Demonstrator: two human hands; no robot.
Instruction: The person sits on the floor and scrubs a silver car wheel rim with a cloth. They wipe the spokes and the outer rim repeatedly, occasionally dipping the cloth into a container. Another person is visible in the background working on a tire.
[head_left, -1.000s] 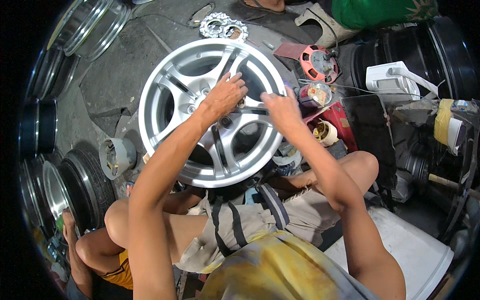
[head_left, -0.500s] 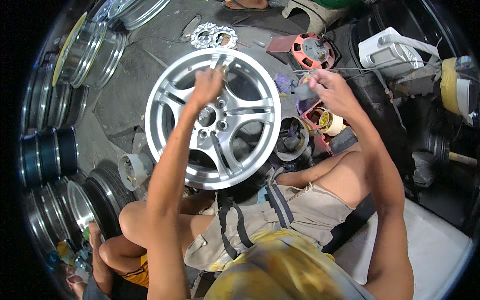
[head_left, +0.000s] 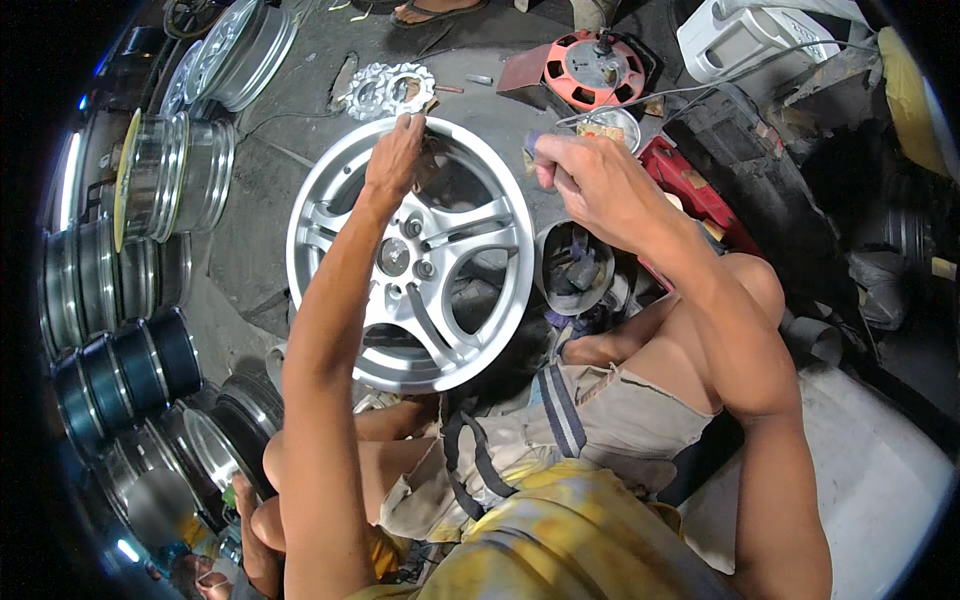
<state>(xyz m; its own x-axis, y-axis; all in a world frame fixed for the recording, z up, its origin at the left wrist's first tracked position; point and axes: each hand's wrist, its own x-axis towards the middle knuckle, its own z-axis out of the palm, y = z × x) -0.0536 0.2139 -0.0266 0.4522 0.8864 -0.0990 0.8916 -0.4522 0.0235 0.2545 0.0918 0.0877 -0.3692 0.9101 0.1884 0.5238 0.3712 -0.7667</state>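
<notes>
A silver alloy wheel rim (head_left: 400, 325) with several split spokes lies face up in front of me. My left hand (head_left: 395, 155) is over its far part, fingers pressed together at the upper lip; a small brownish scrap peeks out by the fingertips, and what they hold is hidden. Beyond the wheel's right edge, my right hand (head_left: 590, 180) is closed, thumb bent in, next to a purple-grey scrap (head_left: 535, 150). Whether it grips that scrap I cannot tell. Below this hand stands a round container (head_left: 545, 270) with dark bits inside.
Two silver ring-shaped parts (head_left: 390, 90) lie beyond the wheel. A red-orange round device (head_left: 590, 70) with a cable and a white plastic stool (head_left: 745, 45) are at the far right. Several wheels (head_left: 175, 175) are stacked along the left. Another person's sandalled foot (head_left: 430, 10) shows at the top.
My right hand has moved left and down toward the purple-grey scrap; the grey piece formerly at its fingers no longer shows. My left hand has shifted to the wheel's upper lip. The view has shifted.
</notes>
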